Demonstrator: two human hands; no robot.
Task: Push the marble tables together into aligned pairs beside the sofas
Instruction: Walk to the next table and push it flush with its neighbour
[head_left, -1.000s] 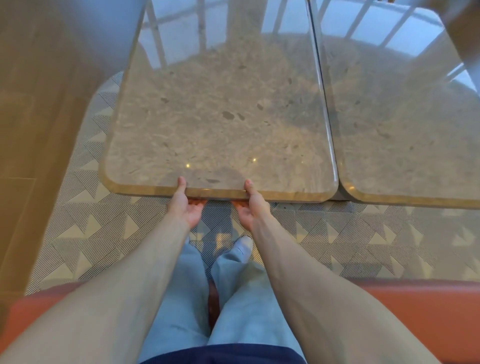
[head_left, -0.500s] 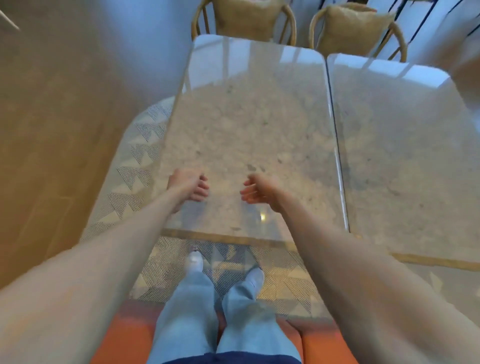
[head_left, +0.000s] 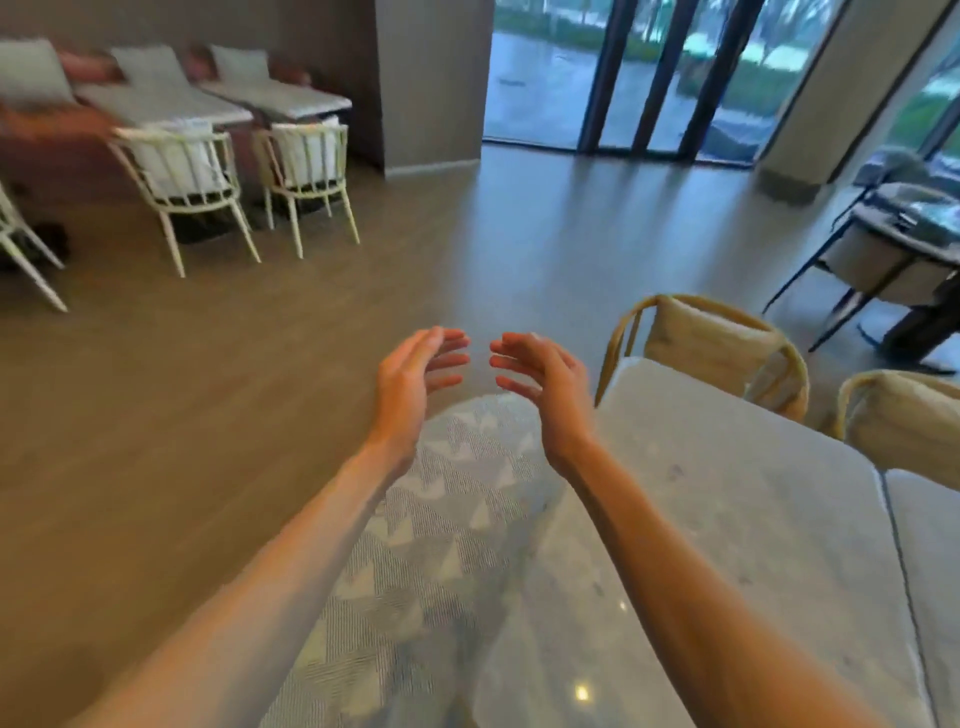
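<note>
Both hands are raised in the air with the palms facing each other, the left hand (head_left: 410, 384) and the right hand (head_left: 545, 387) with fingers relaxed, slightly bent and holding nothing. The near marble table (head_left: 727, 519) stands on the right below the right forearm, edge to edge with a second marble table (head_left: 930, 545) at the right border. Far on the left, another pair of tables (head_left: 218, 104) stands beside a sofa (head_left: 47, 130).
</note>
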